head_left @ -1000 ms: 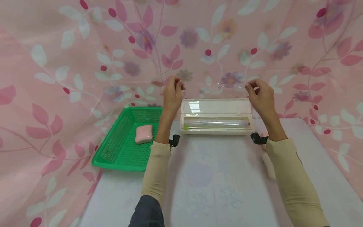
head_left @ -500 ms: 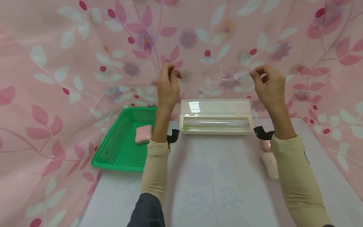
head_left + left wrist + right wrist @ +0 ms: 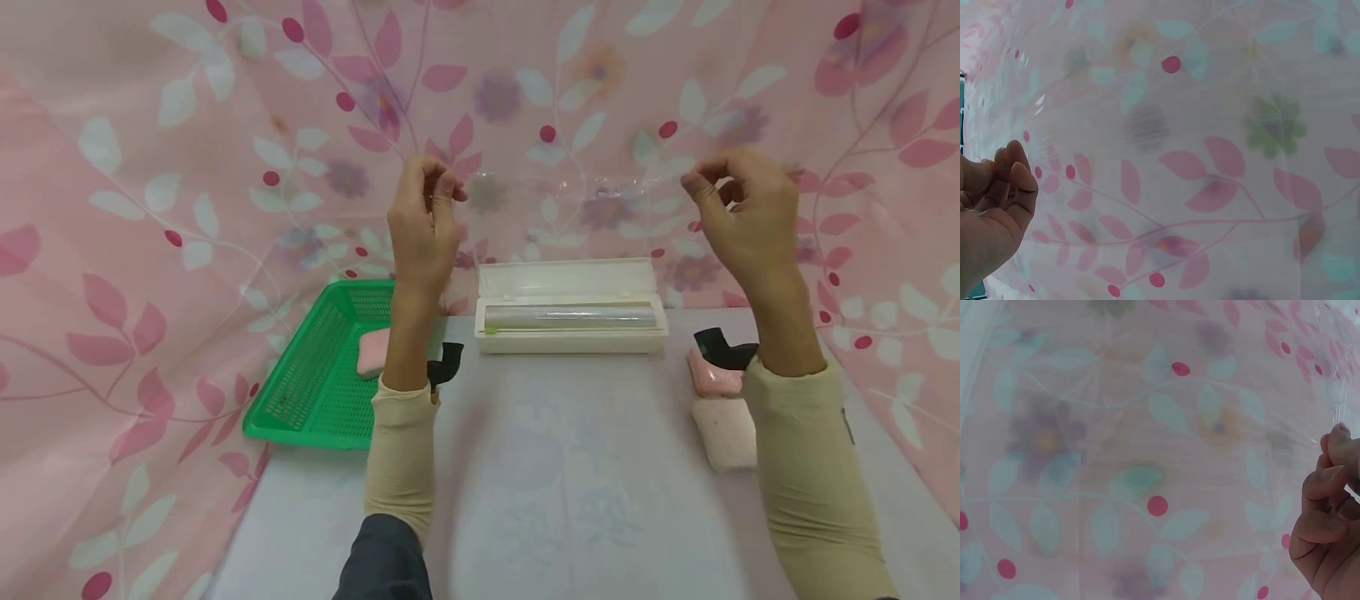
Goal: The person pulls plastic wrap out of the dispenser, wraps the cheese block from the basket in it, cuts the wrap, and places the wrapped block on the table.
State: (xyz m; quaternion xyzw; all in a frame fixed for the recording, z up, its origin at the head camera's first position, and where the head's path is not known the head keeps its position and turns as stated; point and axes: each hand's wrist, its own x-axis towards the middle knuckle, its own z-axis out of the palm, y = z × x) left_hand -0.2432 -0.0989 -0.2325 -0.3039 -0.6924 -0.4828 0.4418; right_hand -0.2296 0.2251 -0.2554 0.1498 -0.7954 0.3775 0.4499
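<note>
A sheet of clear cling film (image 3: 600, 193) stretches between the two raised hands, visible mostly by its glints. My left hand (image 3: 424, 218) pinches its left end between thumb and fingers; in the left wrist view the same hand (image 3: 1000, 203) shows at the left edge. At the other end, my right hand (image 3: 750, 212) pinches the film, and fine creases run to the fingertips of that hand (image 3: 1329, 515) in the right wrist view. Below and behind the film, a white cling film dispenser (image 3: 572, 342) stands with its lid up, a film roll (image 3: 570, 317) inside.
A green plastic basket (image 3: 315, 429) holding a pink soap bar (image 3: 372, 353) stands at the left, partly behind the left forearm. Beside the right forearm lie a shiny pink bar (image 3: 714, 375) and a paler bar (image 3: 724, 432). A floral curtain (image 3: 495, 92) hangs behind the white table (image 3: 540, 475).
Both hands have risen and spread farther apart, drawing the film wider between them. As the right arm moved right, more of the two bars beside it came into view.
</note>
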